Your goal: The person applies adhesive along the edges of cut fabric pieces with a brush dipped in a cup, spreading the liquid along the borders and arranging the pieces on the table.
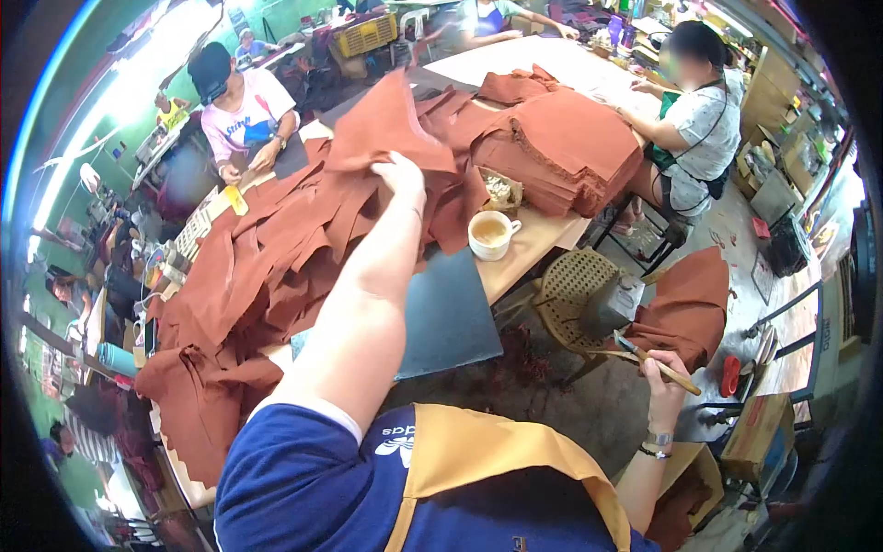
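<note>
My left hand (pixel 402 178) stretches out over the table, its fingers closed on the edge of a reddish-brown fabric piece (pixel 382 124) that is lifted above the pile. Beneath it spreads a loose heap of similar fabric pieces (pixel 276 230). Off to the right, my right hand (pixel 664 386) is wrapped round a wooden-handled brush (pixel 681 379), its tip pointing up and left. Near the table edge stands a white cup (pixel 490 247) with tan liquid in it. A dark flat board (pixel 446 317) lies in front of me.
A thick fabric stack (pixel 579 138) sits beyond the cup. One person (pixel 248 110) works across the table, another (pixel 699 120) at the right. A woven-seat chair (pixel 575 294) and draped fabric (pixel 685 308) stand near my right hand. Cardboard boxes (pixel 759 432) lie lower right.
</note>
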`<state>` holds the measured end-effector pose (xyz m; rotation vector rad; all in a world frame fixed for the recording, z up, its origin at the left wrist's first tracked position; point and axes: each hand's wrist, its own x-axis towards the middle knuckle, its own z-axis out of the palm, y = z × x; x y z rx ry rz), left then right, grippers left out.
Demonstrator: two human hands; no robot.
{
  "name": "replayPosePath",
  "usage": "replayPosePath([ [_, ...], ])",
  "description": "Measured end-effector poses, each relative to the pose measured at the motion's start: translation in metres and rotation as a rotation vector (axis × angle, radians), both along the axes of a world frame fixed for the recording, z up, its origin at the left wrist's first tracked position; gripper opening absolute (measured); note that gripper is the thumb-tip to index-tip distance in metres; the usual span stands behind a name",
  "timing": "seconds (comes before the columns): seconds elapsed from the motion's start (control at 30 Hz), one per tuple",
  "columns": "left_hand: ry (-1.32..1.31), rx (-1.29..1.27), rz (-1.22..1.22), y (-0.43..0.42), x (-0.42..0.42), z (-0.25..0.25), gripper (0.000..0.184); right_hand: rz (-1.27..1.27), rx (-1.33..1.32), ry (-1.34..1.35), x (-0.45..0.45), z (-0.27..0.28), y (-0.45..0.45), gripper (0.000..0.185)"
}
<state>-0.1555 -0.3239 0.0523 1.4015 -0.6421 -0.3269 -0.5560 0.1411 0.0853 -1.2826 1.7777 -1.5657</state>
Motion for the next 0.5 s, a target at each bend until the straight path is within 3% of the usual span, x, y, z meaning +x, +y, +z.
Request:
replayPosePath([
  [0.07,0.317,0.029,-0.433,0.058,-0.014,0.0,0.051,0.019,0.038,0.004,0.003,0.002,-0.005,0.007],
  [0.1,0.325,0.086,-0.498,0.079,-0.019,0.006,0.052,0.026,0.062,0.012,0.005,0.004,-0.01,0.007],
  [0.13,0.095,0.109,-0.55,0.087,-0.016,-0.004,0.052,0.041,0.086,0.021,0.006,0.006,-0.016,0.007],
  [0.23,-0.076,0.198,-0.983,0.174,0.008,0.006,0.049,0.061,0.022,0.054,0.02,0.005,-0.03,0.008],
  [0.27,-0.196,0.09,-1.113,0.198,0.026,-0.014,0.044,0.099,-0.01,0.069,0.03,0.007,-0.035,0.008],
  [0.3,-0.397,0.026,-1.118,0.237,0.044,-0.02,0.036,0.13,0.042,-0.052,0.034,0.004,-0.035,0.009],
  [0.33,-0.58,0.1,-1.098,0.278,0.067,-0.003,0.032,0.161,0.02,0.063,0.032,-0.008,-0.045,0.011],
  [0.37,-0.437,0.396,-1.18,0.314,0.09,0.019,0.031,0.206,0.088,-0.102,0.034,-0.014,-0.054,0.013],
  [0.5,-0.74,0.251,-0.65,0.408,0.199,0.024,0.023,0.327,0.098,-0.045,0.082,-0.003,-0.078,0.018],
])
